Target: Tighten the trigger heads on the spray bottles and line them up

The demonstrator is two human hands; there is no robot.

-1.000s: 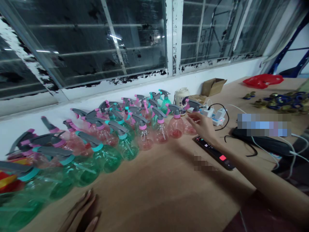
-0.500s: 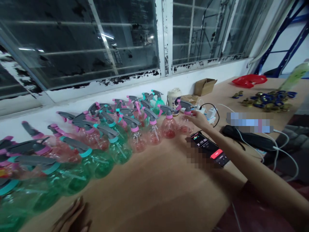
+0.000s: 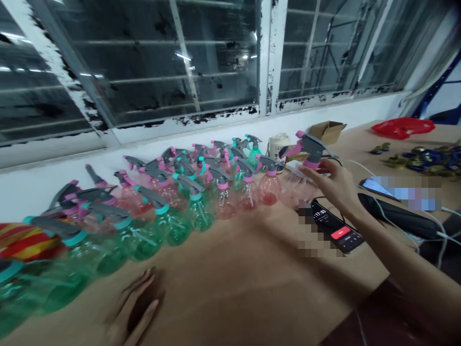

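Note:
My right hand (image 3: 333, 185) is closed round the neck of a pink spray bottle (image 3: 297, 187) with a grey and pink trigger head, at the right end of a row of bottles. That bottle leans, and its lower part is blurred. My left hand (image 3: 137, 307) rests low over the wooden table (image 3: 230, 278), fingers apart and holding nothing. Nearest to it are green spray bottles (image 3: 140, 240) with grey and teal heads. Another pink spray bottle (image 3: 270, 187) stands just left of the held one.
Beside my right forearm lies a phone (image 3: 334, 228) showing a timer. Behind are a white cup (image 3: 279, 146) and a cardboard box (image 3: 327, 130). Farther right lie a red plastic bag (image 3: 403, 127), blue and gold pieces (image 3: 425, 156), a black case (image 3: 396, 216) and white cables. A window runs behind.
My right hand has raised and tilted the pink spray bottle toward me. My left hand has come farther into view over the table. The camera view has shifted left.

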